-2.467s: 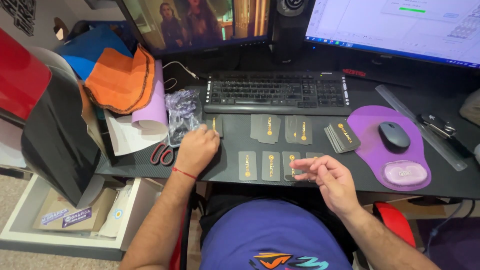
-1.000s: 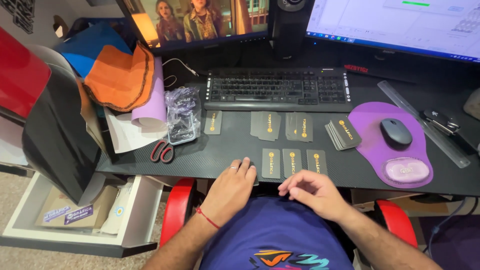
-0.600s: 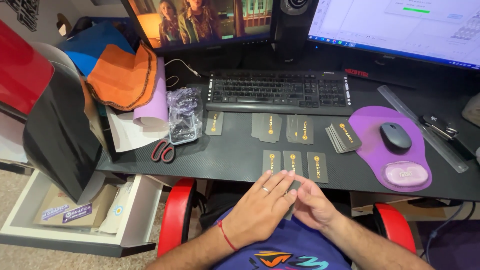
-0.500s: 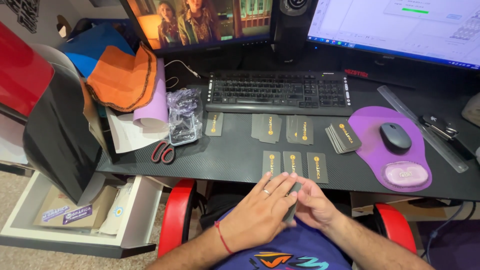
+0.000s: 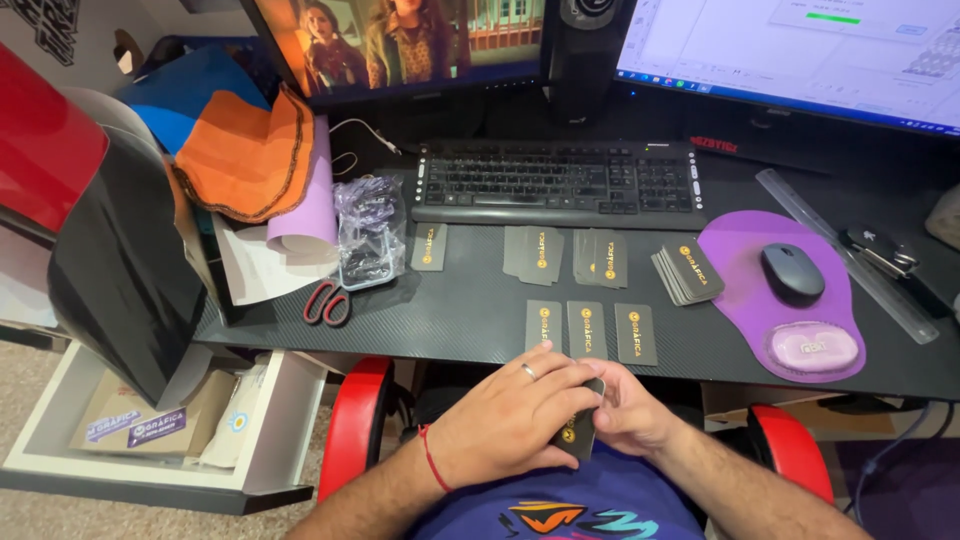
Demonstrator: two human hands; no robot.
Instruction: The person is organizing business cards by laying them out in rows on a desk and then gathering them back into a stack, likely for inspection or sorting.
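Note:
Both hands meet over my lap, just below the desk's front edge. My left hand (image 5: pixel 510 415), with a ring and a red wrist thread, and my right hand (image 5: pixel 625 410) together hold a small stack of dark cards (image 5: pixel 578 428) with a gold mark. On the dark desk (image 5: pixel 450 315) three cards (image 5: pixel 590 331) lie side by side near the front edge. Further back lie a single card (image 5: pixel 429 246), two small overlapping piles (image 5: pixel 565 255) and a thicker stack (image 5: pixel 687 271).
A black keyboard (image 5: pixel 560 183) sits behind the cards, under two monitors. A grey mouse (image 5: pixel 791 270) rests on a purple pad (image 5: pixel 780 300), with a clear ruler (image 5: pixel 845 255) beyond. Red-handled scissors (image 5: pixel 326 303), a plastic bag (image 5: pixel 369 229), and rolled sheets lie left. An open drawer (image 5: pixel 160 430) hangs lower left.
Both hands have left the desk and come together over my lap; they now hold a small stack of cards. One card is gone from the front row.

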